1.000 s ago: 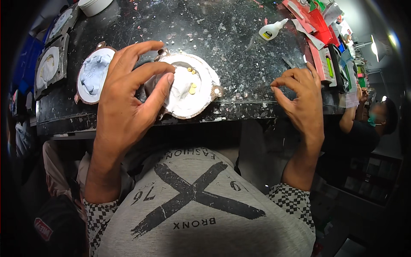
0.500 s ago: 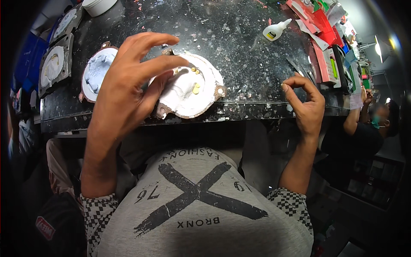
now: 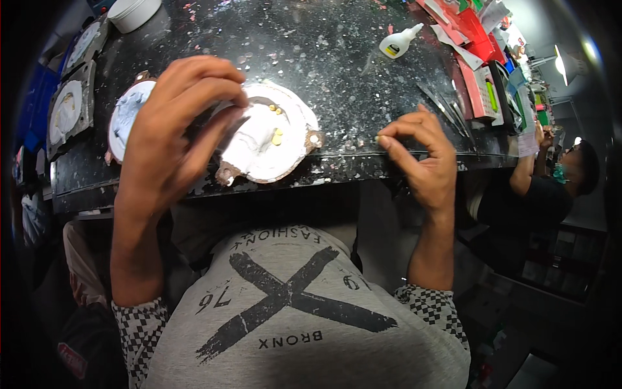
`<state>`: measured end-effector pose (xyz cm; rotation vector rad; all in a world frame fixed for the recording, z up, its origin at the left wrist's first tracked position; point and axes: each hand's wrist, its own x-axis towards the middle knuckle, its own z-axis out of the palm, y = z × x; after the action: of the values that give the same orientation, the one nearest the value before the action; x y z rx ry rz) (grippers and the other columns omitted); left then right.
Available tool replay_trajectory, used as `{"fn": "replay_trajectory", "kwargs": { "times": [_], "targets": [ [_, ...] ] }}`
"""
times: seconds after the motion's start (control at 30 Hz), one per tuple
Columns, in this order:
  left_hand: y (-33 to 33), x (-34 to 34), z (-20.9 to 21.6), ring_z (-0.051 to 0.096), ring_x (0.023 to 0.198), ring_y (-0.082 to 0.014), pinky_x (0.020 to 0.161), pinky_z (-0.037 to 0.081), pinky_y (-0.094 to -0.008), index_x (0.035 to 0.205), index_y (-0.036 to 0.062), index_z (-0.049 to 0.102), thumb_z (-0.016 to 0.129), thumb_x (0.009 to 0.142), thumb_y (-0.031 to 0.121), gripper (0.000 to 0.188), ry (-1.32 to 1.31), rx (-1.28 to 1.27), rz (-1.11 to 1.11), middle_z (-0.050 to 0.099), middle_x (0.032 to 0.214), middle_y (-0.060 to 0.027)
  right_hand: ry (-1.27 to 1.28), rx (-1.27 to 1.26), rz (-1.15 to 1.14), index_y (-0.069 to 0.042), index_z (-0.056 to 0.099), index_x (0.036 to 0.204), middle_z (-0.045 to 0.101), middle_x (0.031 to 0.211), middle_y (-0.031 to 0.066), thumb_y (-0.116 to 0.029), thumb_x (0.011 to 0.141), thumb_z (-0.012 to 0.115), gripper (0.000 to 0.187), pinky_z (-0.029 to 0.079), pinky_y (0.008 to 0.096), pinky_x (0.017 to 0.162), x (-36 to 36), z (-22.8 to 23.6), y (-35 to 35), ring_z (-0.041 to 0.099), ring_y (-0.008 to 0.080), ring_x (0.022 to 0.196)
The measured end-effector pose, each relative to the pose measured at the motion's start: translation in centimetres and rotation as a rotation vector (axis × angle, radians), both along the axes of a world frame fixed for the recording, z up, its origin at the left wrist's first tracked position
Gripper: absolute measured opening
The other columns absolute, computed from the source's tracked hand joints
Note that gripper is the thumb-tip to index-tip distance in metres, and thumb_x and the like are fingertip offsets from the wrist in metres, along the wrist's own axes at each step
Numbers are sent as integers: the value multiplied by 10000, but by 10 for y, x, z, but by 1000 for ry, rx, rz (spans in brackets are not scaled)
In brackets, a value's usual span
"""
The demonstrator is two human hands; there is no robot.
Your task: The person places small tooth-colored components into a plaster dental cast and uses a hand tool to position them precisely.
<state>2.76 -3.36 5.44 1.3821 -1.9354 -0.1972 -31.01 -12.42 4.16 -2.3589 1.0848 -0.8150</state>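
A round white plaster mould (image 3: 249,154) in a brown metal ring lies near the front edge of the bench, with several small gold-coloured pieces (image 3: 277,136) set on it. Over its left side hovers my left hand (image 3: 178,123), its fingers loosely curled and slightly blurred; nothing shows in its grasp. Part of the mould is hidden behind that hand. To the mould's right, above the bench edge, my right hand (image 3: 424,155) pinches a tiny yellowish piece (image 3: 378,138) between thumb and forefinger; its exact kind is too small to make out.
A bluish mould (image 3: 123,120) sits left, partly behind my hand. Two more moulds (image 3: 68,113) and a white tub (image 3: 133,14) lie farther left. A small white dropper bottle (image 3: 398,43), thin metal tools (image 3: 450,110) and red boxes (image 3: 476,42) are right. Another person (image 3: 538,188) works far right.
The whole view has shifted, moving the bench things leftward. My left hand's fingers have curled in toward the thumb. My right hand, still pinching, has come closer to the mould.
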Motion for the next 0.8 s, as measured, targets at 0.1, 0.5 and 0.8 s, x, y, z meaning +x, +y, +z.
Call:
{"fn": "replay_trajectory", "kwargs": {
  "times": [0.1, 0.5, 0.8],
  "targets": [
    [14, -4, -8, 667, 1131, -287, 1008, 496, -390, 993, 7, 718, 736, 851, -75, 164, 144, -136, 73, 717, 1138, -121, 33, -42, -12, -111, 801, 941, 703, 932, 14, -133, 863, 831, 86, 337, 534, 1202, 4, -8, 2, 671, 209, 973],
    [43, 3, -39, 673, 1081, -281, 977, 523, -383, 1022, -21, 723, 715, 833, -88, 200, 310, -239, 148, 695, 1102, -167, 138, -169, 0, -127, 809, 913, 682, 892, -17, -113, 817, 848, 105, 312, 517, 1205, 13, 2, 1, 642, 171, 927],
    [42, 1, -42, 676, 1050, -285, 954, 533, -394, 1021, -24, 711, 714, 840, -95, 195, 336, -286, 145, 693, 1072, -165, 162, -197, -14, -137, 810, 903, 674, 874, -28, -105, 798, 855, 119, 302, 510, 1210, 12, 3, 2, 642, 161, 913]
  ]
}}
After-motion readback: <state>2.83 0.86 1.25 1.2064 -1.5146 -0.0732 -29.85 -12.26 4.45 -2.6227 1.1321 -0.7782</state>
